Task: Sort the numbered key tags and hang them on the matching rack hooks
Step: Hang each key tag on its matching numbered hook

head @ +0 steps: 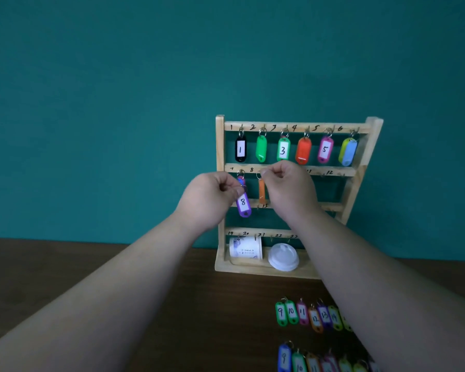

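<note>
A wooden key rack (220,146) with numbered hooks stands on the table against the teal wall. Its top row carries several tags, among them a black 1 (240,149), a green 3 (283,150) and a pink 5 (325,150). My left hand (212,197) pinches the ring of a purple tag marked 8 (243,204), which dangles in front of the second row. My right hand (287,183) pinches the ring of an orange tag (261,190) at the hook beside the 8 label. A blue and pink tag (241,180) hangs on hook 7, partly hidden.
Two rows of loose numbered tags lie on the dark wooden table at the lower right, the upper one (304,314) reading 9 upward. A white roll (246,249) and a white lid (283,257) sit in the rack's base tray.
</note>
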